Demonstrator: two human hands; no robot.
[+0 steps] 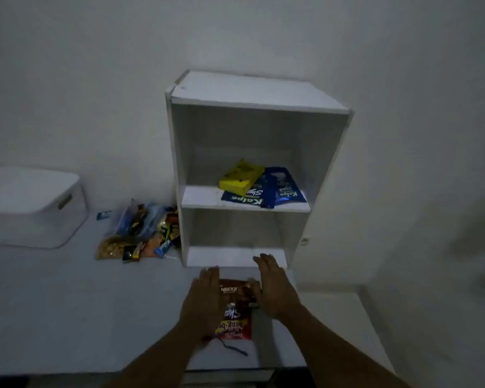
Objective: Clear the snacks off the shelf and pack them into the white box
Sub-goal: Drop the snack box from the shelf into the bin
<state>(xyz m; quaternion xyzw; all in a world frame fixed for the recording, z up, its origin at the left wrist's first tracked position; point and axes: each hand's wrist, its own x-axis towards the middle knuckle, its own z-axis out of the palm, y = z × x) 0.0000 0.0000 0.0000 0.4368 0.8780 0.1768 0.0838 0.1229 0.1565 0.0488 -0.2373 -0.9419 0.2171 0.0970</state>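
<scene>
Our left hand (205, 298) and right hand (272, 287) sit low in the middle of the view, just in front of the white shelf (177, 163), with a small stack of snack packets between them. Both hands have their fingers straight and close together, reaching toward the shelf, with the palms turned inward against the two sides of the stack. Neither hand curls round it. The right thumb lies over the stack's right edge. We cannot tell whether the stack rests on the white table (67, 317) or is lifted just off it.

The top packet (237, 292) is dark brown and glossy, with "Nextar" in pale letters. Below it, toward us, a red packet (234, 326) sticks out, showing white script and a yellow band with red lettering, all upside down from where we stand.

On the shelf's middle board a yellow box (241, 177) lies tilted on top of blue packets (280, 189) marked "Kalpa", which fan out to the board's front edge.

To the left of the shelf, touching its side, a loose pile of snacks (140, 233) lies on the table: clear bags, orange and black wrappers and a blue bar. Further left stands the white box (31, 205) with its lid on and a slot handle in its side.
</scene>
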